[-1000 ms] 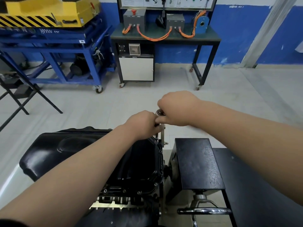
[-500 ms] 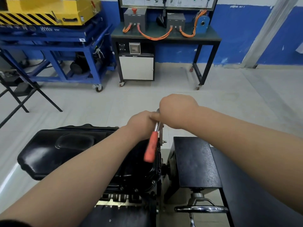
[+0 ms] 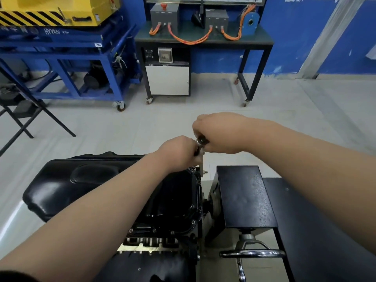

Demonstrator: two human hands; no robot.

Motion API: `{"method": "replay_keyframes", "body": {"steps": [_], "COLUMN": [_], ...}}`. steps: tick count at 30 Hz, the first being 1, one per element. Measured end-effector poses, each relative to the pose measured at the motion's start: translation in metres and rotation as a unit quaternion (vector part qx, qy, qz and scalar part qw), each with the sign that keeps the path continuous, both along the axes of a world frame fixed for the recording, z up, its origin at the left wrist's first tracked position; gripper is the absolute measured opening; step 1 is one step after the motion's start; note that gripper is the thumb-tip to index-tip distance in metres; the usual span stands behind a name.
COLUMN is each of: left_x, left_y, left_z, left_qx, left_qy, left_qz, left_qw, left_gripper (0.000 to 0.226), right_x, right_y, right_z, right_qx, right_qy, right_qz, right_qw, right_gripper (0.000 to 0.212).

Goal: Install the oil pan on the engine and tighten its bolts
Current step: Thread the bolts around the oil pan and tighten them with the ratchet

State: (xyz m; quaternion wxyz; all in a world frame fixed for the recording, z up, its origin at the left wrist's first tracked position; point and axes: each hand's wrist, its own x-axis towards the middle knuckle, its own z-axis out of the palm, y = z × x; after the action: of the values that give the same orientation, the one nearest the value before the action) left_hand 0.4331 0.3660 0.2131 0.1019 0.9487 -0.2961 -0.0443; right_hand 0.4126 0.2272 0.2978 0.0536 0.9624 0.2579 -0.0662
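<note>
The black oil pan [image 3: 97,184] sits on top of the engine [image 3: 154,243], which hangs on a stand. Bolts [image 3: 192,222] show along the pan's near rim. Above the pan's far right corner stands a ratchet wrench; only its metal head [image 3: 201,141] shows. My left hand [image 3: 179,151] grips the wrench handle, which is hidden inside the fist. My right hand [image 3: 219,132] curls over the ratchet head from the right. The socket and the bolt under it are hidden behind my hands.
The black box of the engine stand [image 3: 244,196] is right of the pan, with a chrome crank handle [image 3: 252,253] below it. Across the floor stand a blue cart [image 3: 67,58] with yellow equipment, a dark workbench [image 3: 203,39] with orange cables and a folding stand [image 3: 24,115].
The orange wrench handle that pointed toward me half a second ago has swung back under my left hand and is out of sight. Both hands stay at the pan's far right corner.
</note>
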Motion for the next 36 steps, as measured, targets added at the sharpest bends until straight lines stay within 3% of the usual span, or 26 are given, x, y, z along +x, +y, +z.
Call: {"method": "replay_keyframes", "body": {"steps": [2,5,7,11,13,14,16,19,24,28,31,35,36], "left_x": [0.003,0.007,0.011,0.018,0.02,0.019,0.021,0.027,0.03,0.029,0.028,0.026,0.027], "left_y": [0.002,0.003,0.003,0.006,0.005,0.005,0.003,0.003,0.006,0.005,0.0,-0.002,-0.002], "left_z": [0.001,0.002,0.001,0.0,0.0,0.002,0.002,0.003,0.005,0.002,0.002,0.005,0.006], "left_qx": [0.006,-0.026,-0.044,-0.002,0.008,0.002,-0.019,-0.026,-0.006,-0.003,-0.018,0.033,0.04], "left_qy": [-0.005,0.032,0.055,0.029,0.017,0.015,0.021,0.049,0.03,0.017,0.049,0.04,0.038], "left_qz": [-0.008,0.038,0.048,-0.051,-0.074,-0.068,-0.05,-0.027,-0.116,-0.074,-0.065,-0.091,-0.094], "left_qw": [1.0,0.998,0.996,0.998,0.997,0.998,0.998,0.998,0.993,0.997,0.997,0.995,0.994], "left_gripper": [0.035,0.036,0.034,0.033,0.035,0.036,0.03,0.016,0.036,0.043,0.027,0.029,0.033], "right_x": [-0.002,-0.006,-0.006,-0.003,-0.006,-0.007,-0.007,-0.004,0.0,-0.002,0.003,0.005,0.005], "right_y": [0.0,0.014,0.02,0.012,0.009,0.011,0.022,0.028,0.017,0.017,0.018,0.005,0.001], "right_z": [0.003,-0.008,-0.009,0.003,0.009,0.008,0.002,-0.001,0.002,-0.005,-0.004,0.001,0.003], "right_qx": [0.025,-0.004,-0.013,-0.019,-0.013,-0.013,-0.045,-0.034,-0.042,-0.072,-0.069,-0.051,-0.042], "right_qy": [0.005,-0.056,-0.053,0.009,0.024,0.007,-0.042,-0.042,-0.011,-0.077,-0.062,-0.02,-0.016], "right_qz": [-0.007,-0.134,-0.195,-0.056,-0.048,-0.069,-0.148,-0.241,-0.09,-0.135,-0.21,-0.065,-0.054], "right_qw": [1.0,0.989,0.979,0.998,0.998,0.998,0.987,0.969,0.995,0.985,0.973,0.996,0.998], "right_gripper": [0.016,0.042,0.048,0.016,0.018,0.017,0.036,0.05,0.017,0.034,0.047,0.012,0.015]}}
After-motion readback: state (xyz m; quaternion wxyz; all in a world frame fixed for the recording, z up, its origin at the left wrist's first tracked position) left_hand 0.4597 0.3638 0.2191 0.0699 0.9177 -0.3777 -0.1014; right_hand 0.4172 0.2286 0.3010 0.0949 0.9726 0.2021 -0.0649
